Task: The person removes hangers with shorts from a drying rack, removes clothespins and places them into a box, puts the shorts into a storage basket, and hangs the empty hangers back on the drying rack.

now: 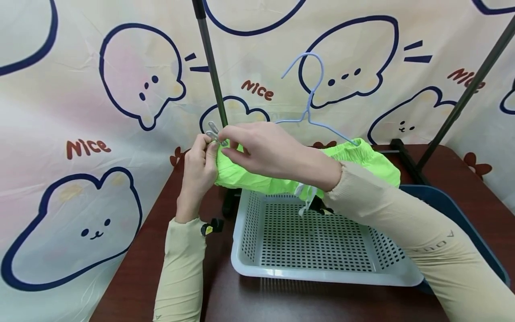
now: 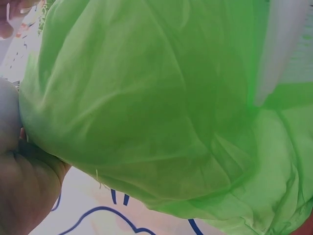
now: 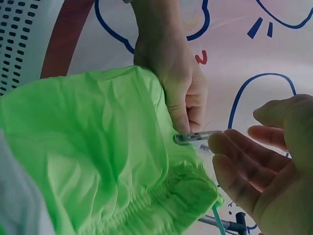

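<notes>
Bright green shorts (image 1: 257, 181), with a gathered elastic waistband and a white drawstring (image 1: 309, 197), hang on a light blue hanger (image 1: 309, 105). My left hand (image 1: 199, 167) grips their left corner, thumb against curled fingers. At that corner a silver clothes clip (image 3: 190, 138) sits on the fabric edge. In the right wrist view my right hand (image 3: 274, 166) has loosely bent, spread fingers, the thumb apart and a fingertip at the clip's outer end. Green cloth (image 2: 142, 107) fills most of the left wrist view, where only part of the left hand (image 2: 24, 181) shows.
Below the shorts a pale perforated basket (image 1: 330, 276) stands on the dark brown table (image 1: 281, 302). A dark blue basin (image 1: 438, 197) is partly behind it, at the right. Dark rack poles (image 1: 213, 67) rise at both sides, before a printed curtain (image 1: 145, 219).
</notes>
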A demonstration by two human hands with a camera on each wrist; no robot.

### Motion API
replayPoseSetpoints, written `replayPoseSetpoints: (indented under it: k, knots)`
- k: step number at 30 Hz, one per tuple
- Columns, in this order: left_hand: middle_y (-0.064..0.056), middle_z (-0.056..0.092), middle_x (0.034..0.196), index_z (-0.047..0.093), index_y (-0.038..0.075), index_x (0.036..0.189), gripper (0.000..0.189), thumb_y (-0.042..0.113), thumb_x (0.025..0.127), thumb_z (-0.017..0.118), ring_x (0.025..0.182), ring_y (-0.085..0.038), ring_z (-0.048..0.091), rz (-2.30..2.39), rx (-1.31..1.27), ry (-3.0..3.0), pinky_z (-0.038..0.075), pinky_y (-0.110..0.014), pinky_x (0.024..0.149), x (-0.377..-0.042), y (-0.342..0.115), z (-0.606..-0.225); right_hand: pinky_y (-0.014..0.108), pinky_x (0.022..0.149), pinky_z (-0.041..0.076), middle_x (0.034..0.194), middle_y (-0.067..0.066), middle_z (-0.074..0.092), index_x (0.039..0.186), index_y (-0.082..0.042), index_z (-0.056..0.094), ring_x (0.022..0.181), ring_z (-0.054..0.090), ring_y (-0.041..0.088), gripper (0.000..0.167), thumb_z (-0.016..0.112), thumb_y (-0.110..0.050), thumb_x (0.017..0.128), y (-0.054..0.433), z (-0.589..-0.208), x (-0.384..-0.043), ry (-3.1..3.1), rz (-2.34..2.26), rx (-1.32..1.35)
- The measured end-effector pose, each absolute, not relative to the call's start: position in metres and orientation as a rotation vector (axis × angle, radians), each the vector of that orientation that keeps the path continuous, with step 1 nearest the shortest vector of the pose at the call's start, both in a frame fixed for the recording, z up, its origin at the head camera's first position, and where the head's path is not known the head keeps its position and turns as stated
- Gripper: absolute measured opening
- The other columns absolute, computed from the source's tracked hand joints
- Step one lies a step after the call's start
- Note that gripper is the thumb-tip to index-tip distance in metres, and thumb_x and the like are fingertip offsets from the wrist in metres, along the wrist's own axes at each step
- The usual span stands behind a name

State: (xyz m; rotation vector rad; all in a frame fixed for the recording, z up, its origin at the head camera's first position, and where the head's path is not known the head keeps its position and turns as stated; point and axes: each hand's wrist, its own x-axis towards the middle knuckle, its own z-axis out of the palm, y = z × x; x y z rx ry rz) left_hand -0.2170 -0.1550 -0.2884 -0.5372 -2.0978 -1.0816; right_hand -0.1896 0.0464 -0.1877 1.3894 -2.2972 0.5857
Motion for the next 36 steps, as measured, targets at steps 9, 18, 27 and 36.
replayPoseSetpoints:
  k: [9, 18, 27, 36]
  knots:
    - [-0.013, 0.045, 0.072, 0.052, -0.006, 0.094, 0.020, 0.011, 0.103, 0.047, 0.059, -0.014, 0.039, -1.083, -0.552, -2.078, 0.032, -0.018, 0.055, -0.216, -0.155, -0.288, 0.023, 0.055, 0.042, 0.092, 0.001, 0.074, 0.111, -0.009, 0.065, 0.061, 0.056, 0.012, 0.017, 0.058, -0.016, 0.098, 0.036, -0.184, -0.199, -2.285, 0.592, 1.374]
    - [-0.013, 0.046, 0.072, 0.053, -0.006, 0.095, 0.020, 0.013, 0.102, 0.049, 0.060, -0.013, 0.039, -1.082, -0.553, -2.068, 0.032, -0.018, 0.056, -0.215, -0.154, -0.287, 0.022, 0.052, 0.037, 0.082, 0.000, 0.070, 0.117, -0.008, 0.062, 0.054, 0.047, 0.011, 0.021, 0.054, -0.015, 0.098, 0.030, -0.187, -0.206, -2.340, 0.598, 1.355]
    - [-0.013, 0.046, 0.070, 0.053, -0.005, 0.095, 0.020, 0.012, 0.103, 0.047, 0.058, -0.012, 0.040, -1.087, -0.583, -2.054, 0.033, -0.018, 0.055, -0.216, -0.152, -0.285, 0.022, 0.048, 0.034, 0.062, -0.002, 0.052, 0.120, -0.005, 0.053, 0.049, 0.042, 0.012, 0.024, 0.051, -0.021, 0.101, 0.021, -0.189, -0.206, -2.352, 0.615, 1.318]
    - [-0.013, 0.046, 0.070, 0.053, -0.005, 0.096, 0.017, 0.009, 0.103, 0.047, 0.055, -0.012, 0.042, -1.070, -0.607, -2.050, 0.035, -0.016, 0.054, -0.214, -0.152, -0.286, 0.022, 0.044, 0.028, 0.057, -0.003, 0.038, 0.099, -0.005, 0.049, 0.044, 0.035, 0.012, 0.017, 0.046, -0.022, 0.103, 0.015, -0.189, -0.205, -2.408, 0.628, 1.291]
